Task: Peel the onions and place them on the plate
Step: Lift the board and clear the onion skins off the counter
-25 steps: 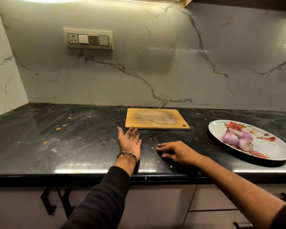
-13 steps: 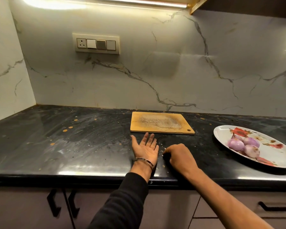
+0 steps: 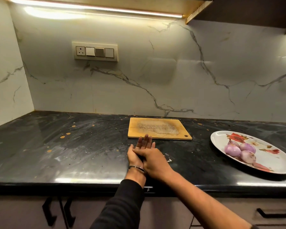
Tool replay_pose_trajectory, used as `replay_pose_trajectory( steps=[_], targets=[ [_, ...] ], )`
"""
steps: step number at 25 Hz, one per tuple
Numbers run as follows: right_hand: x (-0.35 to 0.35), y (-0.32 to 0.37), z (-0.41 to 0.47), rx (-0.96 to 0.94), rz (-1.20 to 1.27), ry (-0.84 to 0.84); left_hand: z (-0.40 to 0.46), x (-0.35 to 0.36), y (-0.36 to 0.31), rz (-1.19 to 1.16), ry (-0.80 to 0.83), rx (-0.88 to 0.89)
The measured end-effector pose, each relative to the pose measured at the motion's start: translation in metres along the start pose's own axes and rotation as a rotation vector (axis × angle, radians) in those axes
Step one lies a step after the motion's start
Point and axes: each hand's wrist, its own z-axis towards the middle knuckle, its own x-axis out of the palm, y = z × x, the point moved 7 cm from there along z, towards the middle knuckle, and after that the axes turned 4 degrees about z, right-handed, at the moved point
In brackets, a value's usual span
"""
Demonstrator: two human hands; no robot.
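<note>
Three peeled onions (image 3: pixel 239 150), pale purple and glossy, sit bunched together and touching on the flowered plate (image 3: pixel 271 160) at about three o'clock on the dark table (image 3: pixel 73 146). A few scraps of darker skin lie among them on the plate, along its near side. By this showing the peeling looks finished and the onions are already where the task wants them; no unpeeled onion can be seen anywhere on the table.

At the centre, close to the front edge at six o'clock, the person's two hands meet. The left hand (image 3: pixel 143 147) lies palm up with its fingers straight and spread, pointing toward twelve o'clock, holding nothing that can be seen. The right hand (image 3: pixel 154 162) rests across its palm and wrist, fingers loosely bent; whether it pinches anything cannot be told. The pose reads as brushing bits of skin off the palm, a judgement only. A few pale flecks lie on the table just to the right of the hands.

One wooden cutting board (image 3: pixel 158 130) lies flat just beyond the fingertips at twelve o'clock, bare but for a worn, scuffed patch. One bracelet (image 3: pixel 136 168) circles the left wrist.
</note>
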Motion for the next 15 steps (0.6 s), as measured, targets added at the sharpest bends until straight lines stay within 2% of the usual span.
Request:
replay_pose_trajectory(
  steps=[2, 4, 7, 9, 10, 11, 13, 15],
  targets=[
    [0.006, -0.001, -0.003, -0.025, 0.097, 0.073, 0.002, 0.000, -0.006, -0.014, 0.039, 0.010],
    [-0.001, -0.002, -0.009, -0.019, 0.251, 0.058, 0.004, -0.001, -0.007, -0.018, 0.039, -0.004],
    [-0.029, -0.020, -0.015, 0.069, 0.612, -0.210, 0.006, -0.002, -0.006, -0.045, 0.018, 0.005],
    [-0.046, -0.052, -0.019, 0.234, 0.755, -0.414, 0.004, 0.000, -0.009, -0.069, 0.013, 0.027],
    [-0.052, -0.072, -0.024, 0.334, 0.696, -0.480, 0.003, -0.001, -0.009, -0.074, 0.001, 0.015],
    [-0.056, -0.091, -0.028, 0.424, 0.535, -0.489, 0.002, -0.001, -0.010, -0.073, -0.012, 0.002],
    [-0.045, -0.124, -0.034, 0.578, 0.121, -0.287, 0.002, -0.003, -0.014, -0.056, -0.023, 0.002],
    [-0.022, -0.142, -0.029, 0.625, -0.115, -0.094, 0.002, -0.005, -0.019, -0.056, -0.001, 0.007]
  ],
)
